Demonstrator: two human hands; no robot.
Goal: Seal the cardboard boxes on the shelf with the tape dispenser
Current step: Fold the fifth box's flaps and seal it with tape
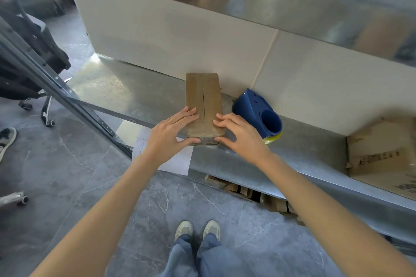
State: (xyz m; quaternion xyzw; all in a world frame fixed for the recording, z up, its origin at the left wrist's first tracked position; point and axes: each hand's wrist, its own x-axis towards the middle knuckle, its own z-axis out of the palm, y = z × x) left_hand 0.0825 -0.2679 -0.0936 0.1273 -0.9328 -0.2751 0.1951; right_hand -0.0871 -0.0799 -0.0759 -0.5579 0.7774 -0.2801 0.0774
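On the metal shelf (108,87), the left hand (167,135) is clasping the small cardboard box (202,94) at its near corner, fingers on top, thumb in front, the right hand (242,135) is mirroring it, and the blue tape dispenser (254,108) is lying just beside.

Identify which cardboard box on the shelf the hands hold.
The small narrow brown cardboard box beside the blue tape dispenser; left hand and right hand grip its near end. The larger printed cardboard box sits untouched, far right.
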